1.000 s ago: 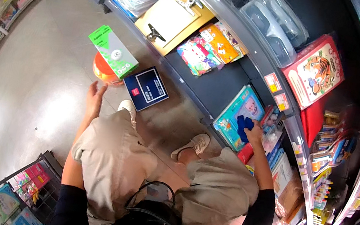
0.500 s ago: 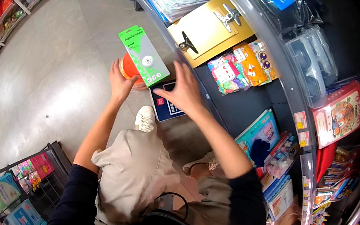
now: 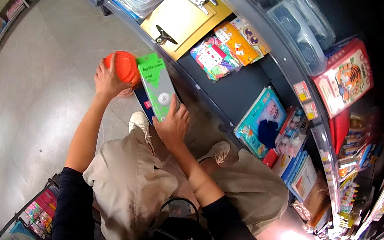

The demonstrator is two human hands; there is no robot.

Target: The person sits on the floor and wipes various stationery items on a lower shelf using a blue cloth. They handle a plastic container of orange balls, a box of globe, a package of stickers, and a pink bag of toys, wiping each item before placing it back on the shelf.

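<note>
Grasping an orange-lidded tub [image 3: 126,67] with the left hand [image 3: 108,80], left of the frame's centre; gripping with the nearer right hand [image 3: 173,124] the lower end of a green-and-grey box [image 3: 157,86], slanting lengthwise from those fingers to upper left, perhaps touching the tub.

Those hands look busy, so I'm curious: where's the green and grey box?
The green and grey box is left of centre in the head view, its lower end in the right hand, just right of the orange tub.
</note>
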